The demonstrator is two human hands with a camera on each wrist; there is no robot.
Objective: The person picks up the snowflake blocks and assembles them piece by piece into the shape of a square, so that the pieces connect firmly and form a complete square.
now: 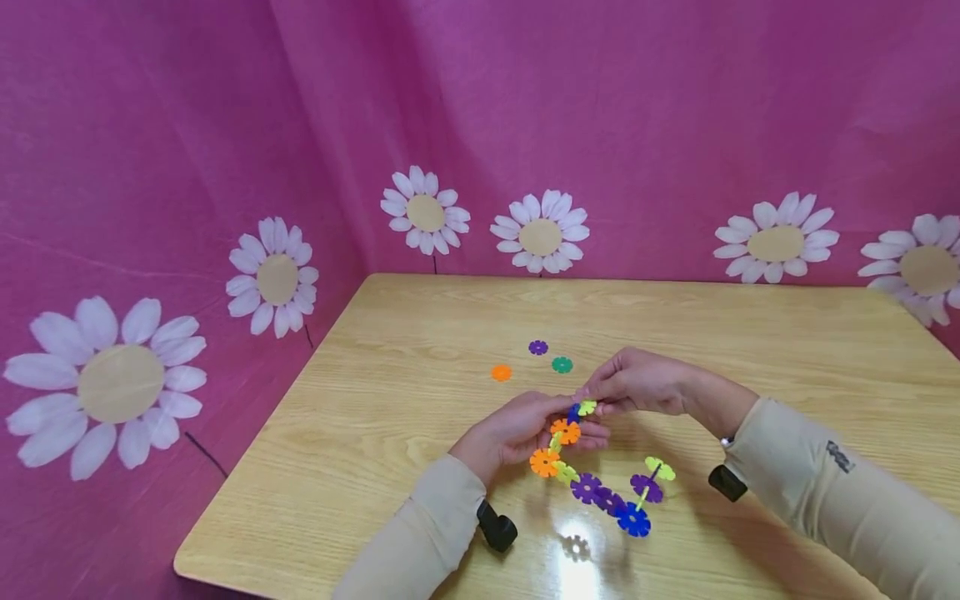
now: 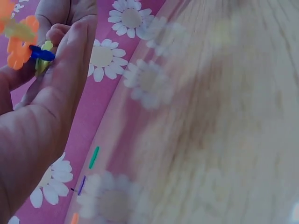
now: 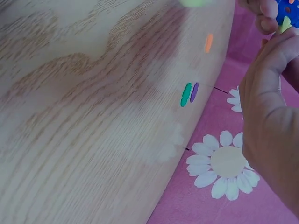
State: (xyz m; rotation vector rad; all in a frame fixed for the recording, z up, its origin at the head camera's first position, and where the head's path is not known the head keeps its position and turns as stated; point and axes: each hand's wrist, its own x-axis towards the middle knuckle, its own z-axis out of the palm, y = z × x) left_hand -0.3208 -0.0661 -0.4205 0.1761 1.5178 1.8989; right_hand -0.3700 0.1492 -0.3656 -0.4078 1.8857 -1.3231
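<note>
A chain of interlocking flower-shaped discs hangs in front of both hands, above the table. My left hand (image 1: 517,427) holds its upper end, thumb at a blue flower disc (image 1: 574,413). With its fingertips my right hand (image 1: 641,382) pinches a yellow flower disc (image 1: 587,408) against that blue one; the fingers partly hide the joint. Below come orange discs (image 1: 545,462), yellow ones, then purple discs (image 1: 586,488). Past a lower blue disc (image 1: 634,519) the chain turns up to a yellow end disc (image 1: 660,468). The left wrist view shows the blue disc (image 2: 42,53) edge-on beside the fingers.
Loose purple (image 1: 538,347), green (image 1: 562,365) and orange (image 1: 502,373) discs lie on the wooden table (image 1: 300,467) beyond the hands. A pale flower shape (image 1: 576,547) shows near the glare; I cannot tell whether it is a disc or a reflection. A pink daisy-patterned curtain (image 1: 637,125) stands behind.
</note>
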